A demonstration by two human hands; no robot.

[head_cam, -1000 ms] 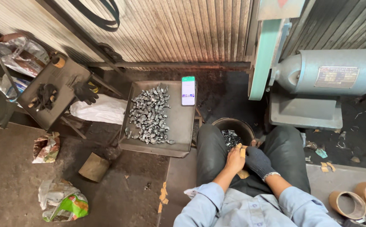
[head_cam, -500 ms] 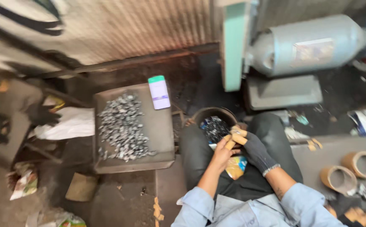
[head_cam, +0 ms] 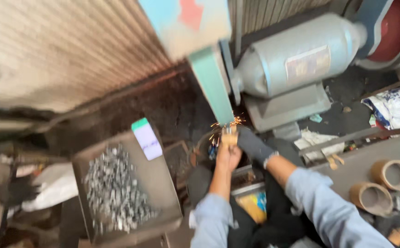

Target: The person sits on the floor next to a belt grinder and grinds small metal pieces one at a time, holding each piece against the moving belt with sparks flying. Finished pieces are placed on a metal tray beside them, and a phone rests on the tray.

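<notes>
Shiny, seemingly metal pieces

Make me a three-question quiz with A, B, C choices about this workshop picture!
1. Where does the phone with the lit screen lie?
A. on the grey metal tray's far corner
B. on the grey motor
C. on the person's lap

2. How many brown tape rolls lie at right?
A. one
B. two
C. five

3. What is happening at the green sanding belt?
A. nothing
B. water drips
C. orange sparks fly

Answers: 1 A, it rests beside the pile of small silvery metal pieces. 2 B, two lie side by side. 3 C, the bare left hand and dark-gloved right hand press something there.
</notes>
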